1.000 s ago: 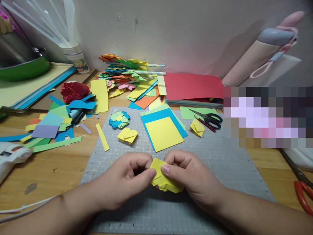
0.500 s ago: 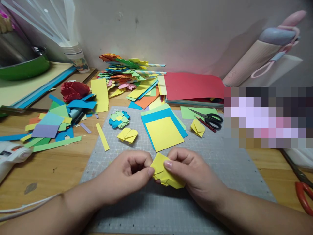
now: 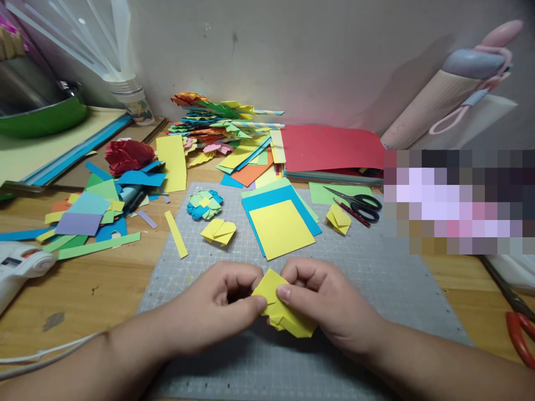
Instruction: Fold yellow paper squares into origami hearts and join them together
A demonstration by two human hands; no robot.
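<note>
A folded piece of yellow paper [image 3: 288, 318] is held between my two hands above the grey cutting mat [image 3: 397, 334]. My left hand [image 3: 234, 295] pinches its left corner with thumb and forefinger. On the other side, my right hand [image 3: 330, 301] grips it, the thumb lying flat on top and the other fingers mostly hidden behind. Beyond them lies a stack with a yellow square sheet [image 3: 282, 229] over a blue sheet [image 3: 298, 206]. Two folded yellow heart shapes rest on the mat, one heart [image 3: 219, 231] at left and another heart [image 3: 338, 219] at right.
A blue and green paper flower [image 3: 204, 204] and black scissors [image 3: 359, 201] lie on the mat. Paper scraps [image 3: 81, 223], a red paper flower [image 3: 129, 156] and a white glue gun [image 3: 25, 262] are at left. Red-handled scissors [image 3: 520, 337] lie right; a red sheet [image 3: 330, 147] is behind.
Both hands and the folded yellow paper have moved slightly down, towards me. My left thumb now lies further over the paper's left corner. The things on the table stay put.
</note>
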